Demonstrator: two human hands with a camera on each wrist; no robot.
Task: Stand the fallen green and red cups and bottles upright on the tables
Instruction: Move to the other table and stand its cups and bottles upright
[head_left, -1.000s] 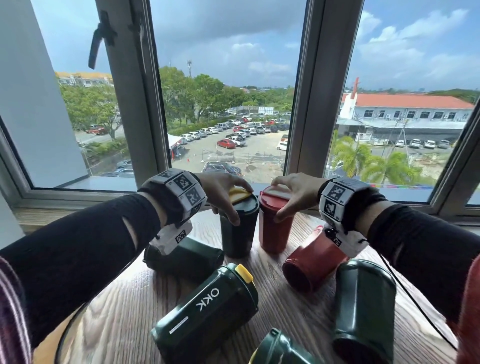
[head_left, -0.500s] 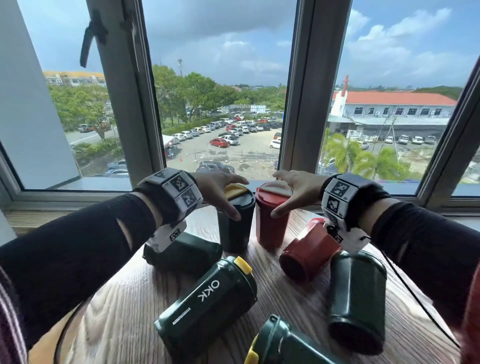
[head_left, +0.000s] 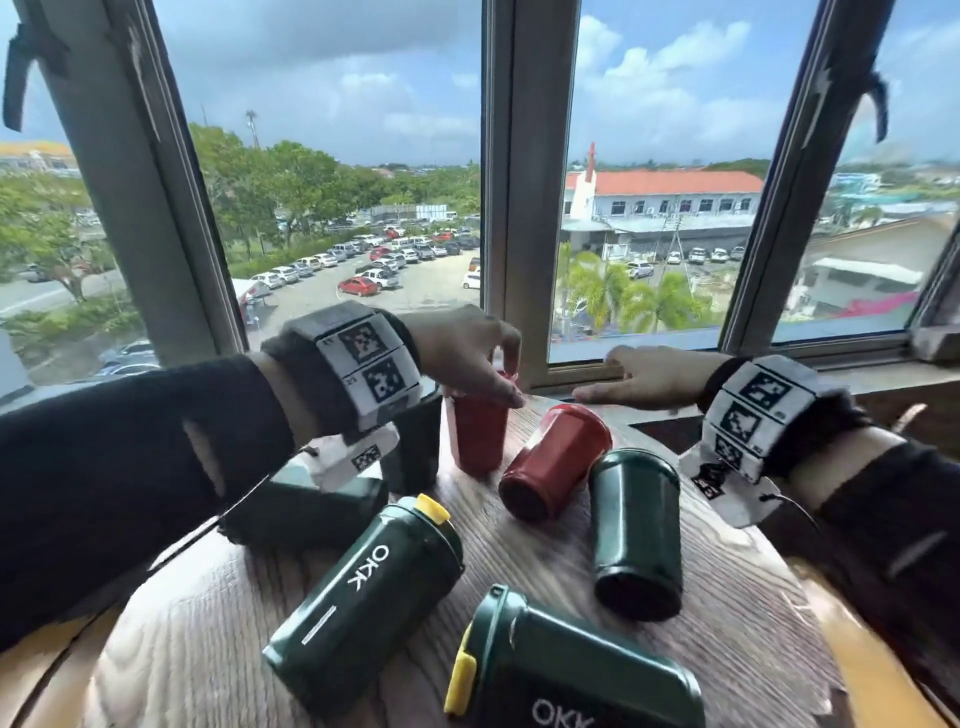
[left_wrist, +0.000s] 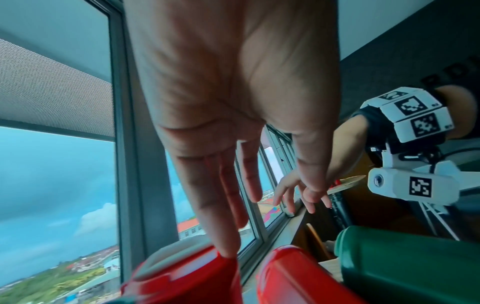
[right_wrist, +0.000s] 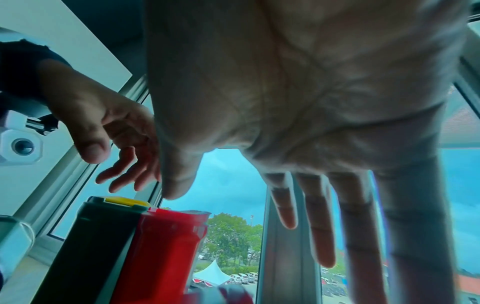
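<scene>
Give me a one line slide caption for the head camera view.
Left hand over an upright red cup, right hand open, fallen cups and bottles across the wooden table.

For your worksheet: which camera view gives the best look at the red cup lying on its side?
The head view: the fallen red cup shows whole, on its side on the round wooden table, base toward the camera. The left wrist view catches only a blurred red part at the bottom edge; the right wrist view shows at most a red blur there.
</scene>
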